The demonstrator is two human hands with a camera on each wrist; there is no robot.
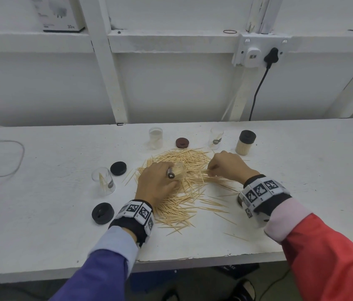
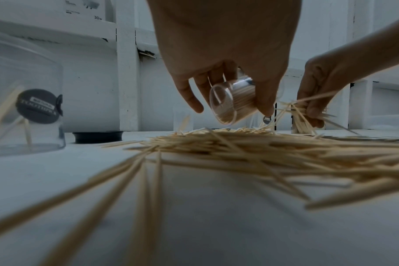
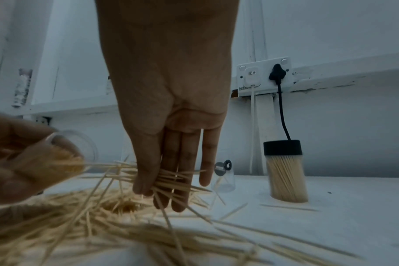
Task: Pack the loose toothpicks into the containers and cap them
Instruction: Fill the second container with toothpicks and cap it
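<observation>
Toothpicks (image 1: 184,192) lie in a loose heap on the counter (image 1: 301,170); my left hand (image 1: 156,183) grips a clear container (image 2: 232,102) tilted toward my right hand (image 1: 227,166), which pinches a bundle (image 3: 171,181) to slide it in

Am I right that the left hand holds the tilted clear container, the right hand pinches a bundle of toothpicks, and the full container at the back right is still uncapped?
Not quite: the full clear plastic toothpick container at the back right already wears its black round cap, as the head view shows. The rest stands.
</observation>
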